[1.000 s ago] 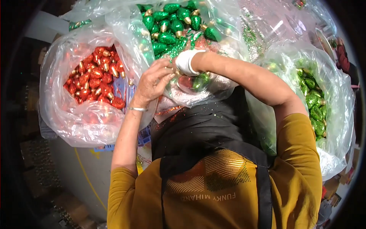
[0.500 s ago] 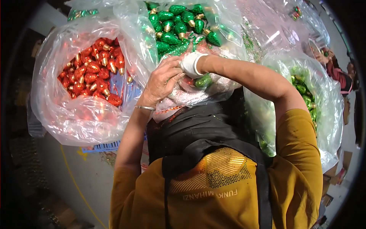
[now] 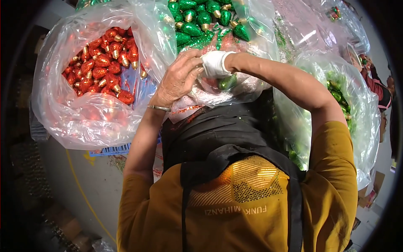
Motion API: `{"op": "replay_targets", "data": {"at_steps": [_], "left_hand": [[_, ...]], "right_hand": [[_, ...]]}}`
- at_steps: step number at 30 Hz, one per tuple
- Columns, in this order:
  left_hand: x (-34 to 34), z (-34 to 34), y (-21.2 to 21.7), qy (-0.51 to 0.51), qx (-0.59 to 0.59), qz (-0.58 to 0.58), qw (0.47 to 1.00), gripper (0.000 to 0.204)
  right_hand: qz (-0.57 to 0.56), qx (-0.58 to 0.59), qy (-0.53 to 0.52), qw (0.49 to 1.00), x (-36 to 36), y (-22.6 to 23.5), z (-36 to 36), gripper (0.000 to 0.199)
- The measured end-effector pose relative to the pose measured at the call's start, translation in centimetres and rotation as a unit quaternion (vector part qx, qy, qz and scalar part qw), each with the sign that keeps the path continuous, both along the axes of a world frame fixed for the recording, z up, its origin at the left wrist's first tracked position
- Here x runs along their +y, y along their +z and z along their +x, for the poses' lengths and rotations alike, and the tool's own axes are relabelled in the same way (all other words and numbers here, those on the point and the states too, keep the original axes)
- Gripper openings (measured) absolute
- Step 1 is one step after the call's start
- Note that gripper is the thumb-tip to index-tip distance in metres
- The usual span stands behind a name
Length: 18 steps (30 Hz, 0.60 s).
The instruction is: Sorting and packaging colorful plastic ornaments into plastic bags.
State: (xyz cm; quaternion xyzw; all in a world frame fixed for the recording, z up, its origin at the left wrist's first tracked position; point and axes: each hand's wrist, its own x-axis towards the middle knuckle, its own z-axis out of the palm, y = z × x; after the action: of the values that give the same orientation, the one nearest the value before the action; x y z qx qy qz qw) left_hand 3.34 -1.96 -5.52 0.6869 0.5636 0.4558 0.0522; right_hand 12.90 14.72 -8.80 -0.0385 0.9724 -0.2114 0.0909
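My left hand (image 3: pixel 178 77) is bent inward with its fingers drawn together, touching my right hand. Whatever sits between its fingertips is hidden. A white wrap or partial glove covers my right hand (image 3: pixel 216 64), and its fingers are out of sight behind it. Both hands are over clear plastic bagging (image 3: pixel 216 97) dusted with glitter, at the edge of my lap. Just below the right hand shows a green glittery bulb-shaped ornament (image 3: pixel 227 82). Beyond the hands, several green bulb ornaments with gold caps (image 3: pixel 204 19) lie in a plastic-lined heap.
At left a clear plastic bag (image 3: pixel 90 126) holds red bulb ornaments (image 3: pixel 100 72), partly over a blue plastic crate (image 3: pixel 115 150). Another bag (image 3: pixel 365 109) with lighter green ornaments (image 3: pixel 338 97) stands at right. A person (image 3: pixel 373 82) is at the far right.
My hands stay together and barely move. The view has shifted slightly, so the bags sit a little higher. The green ornament under my right hand now looks more upright.
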Motion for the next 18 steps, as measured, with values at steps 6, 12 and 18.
{"op": "replay_targets", "data": {"at_steps": [6, 12, 18], "left_hand": [[0.3, -0.4, -0.9, -0.002, 0.002, -0.004, 1.000, 0.014], [0.1, -0.3, -1.0, -0.002, -0.001, -0.009, 1.000, 0.014], [-0.6, -0.9, -1.3, -0.004, 0.000, 0.016, 1.000, 0.015]], "right_hand": [[-0.030, -0.104, 0.008, 0.994, 0.3, -3.9, -1.7, 0.017], [-0.041, 0.008, 0.143, 0.989, 1.0, -4.0, -1.4, 0.014], [-0.077, 0.085, 0.138, 0.984, -0.3, 2.4, 0.1, 0.012]]}}
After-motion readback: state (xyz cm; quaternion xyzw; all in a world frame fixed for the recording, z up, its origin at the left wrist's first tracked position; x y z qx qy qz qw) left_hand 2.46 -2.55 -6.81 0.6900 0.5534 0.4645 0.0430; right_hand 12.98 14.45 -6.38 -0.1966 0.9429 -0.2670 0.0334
